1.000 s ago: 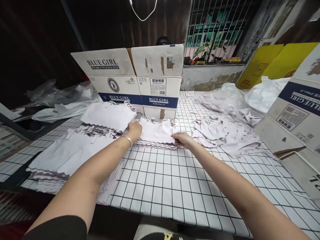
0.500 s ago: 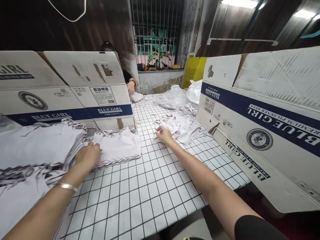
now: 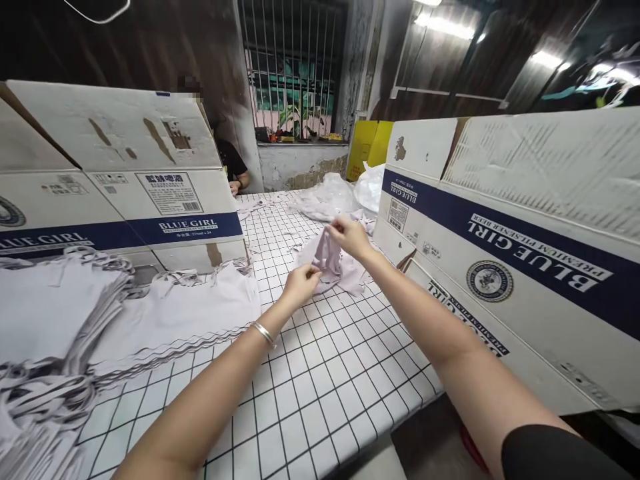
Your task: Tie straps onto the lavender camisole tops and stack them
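Between my two hands a pale lilac fabric piece (image 3: 327, 257) is partly lifted off the table. My right hand (image 3: 350, 238) pinches its upper edge, and my left hand (image 3: 301, 285) pinches its lower left side. More loose pieces of the same cloth lie under and behind it, partly covered by my hands. On my left, a flat stack of fabric pieces (image 3: 185, 310) with wavy edges lies on the table, and a taller fabric stack (image 3: 45, 303) stands farther left. Thin strips of cloth stick out along the edges of these stacks.
The table has a white checked cover (image 3: 280, 393). One printed carton (image 3: 165, 193) stands at the left, another carton (image 3: 500, 233) at the right. Clear plastic bags (image 3: 327, 195) and a yellow box (image 3: 369, 148) are at the back. A co-worker (image 3: 233, 163) sits behind the left carton.
My left hand has left the fabric stack and moved right to the loose cloth. My right hand has raised a piece, now held by both hands. The view has shifted right.
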Available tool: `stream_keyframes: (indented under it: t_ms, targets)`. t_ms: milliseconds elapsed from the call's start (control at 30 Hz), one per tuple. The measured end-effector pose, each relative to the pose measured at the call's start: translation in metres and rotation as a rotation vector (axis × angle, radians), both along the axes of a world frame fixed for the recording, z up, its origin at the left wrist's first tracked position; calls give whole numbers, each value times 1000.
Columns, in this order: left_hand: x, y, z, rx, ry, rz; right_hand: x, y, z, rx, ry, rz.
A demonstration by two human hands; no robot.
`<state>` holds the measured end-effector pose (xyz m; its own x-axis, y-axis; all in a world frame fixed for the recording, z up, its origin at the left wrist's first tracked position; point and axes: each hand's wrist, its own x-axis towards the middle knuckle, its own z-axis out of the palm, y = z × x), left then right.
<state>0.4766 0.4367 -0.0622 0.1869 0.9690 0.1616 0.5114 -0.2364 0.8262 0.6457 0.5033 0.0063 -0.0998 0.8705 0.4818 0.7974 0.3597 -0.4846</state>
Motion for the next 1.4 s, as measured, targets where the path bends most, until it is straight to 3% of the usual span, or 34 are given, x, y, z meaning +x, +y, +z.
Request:
stream_keyframes:
  t_ms: [133,233,300,400,467,567,700,767,833,933,1000,1100,1233,1300,1333,1400]
  targets:
    - [22,-5,13,169,-126,-11,-10,-18,74,187,17,107]
    - [15,-15,16,196,100,-55,-2,-40,115,286,-62,79]
    - [-3,-20,13,167,297,-67,14,-55,130,327,-173,29]
    - [-43,-24,14,188,484,-66,48,-70,134,242,-337,-32]
    - [-70,-26,23,240,521,-69,71,-77,126,73,-386,-63]
    - [-99,-33,42,260,527,-147,97,-83,102,-297,-352,-48]
    - [-111,-44,64,232,510,-318,111,-84,63,-647,-241,24]
    - [-110,-41,72,248,510,-348,112,-81,51,-698,-231,0]
    - [-106,-31,83,255,536,-296,110,-75,50,-664,-227,-56]
    - [-98,-17,104,282,614,-162,105,-70,68,-543,-169,-147]
    - [-93,-23,112,346,651,-106,104,-74,81,-486,-113,-177]
    - [-91,-65,95,421,710,-123,107,-99,74,-489,-38,-171]
    - [-106,-122,45,314,782,-259,109,-162,12,-752,108,-17]
    - [-120,-117,37,235,766,-239,97,-195,-23,-927,246,118]
    - [-126,-104,42,218,755,-209,86,-210,-37,-1006,342,191]
    - [-128,-62,68,253,732,-168,51,-234,-56,-1097,556,317]
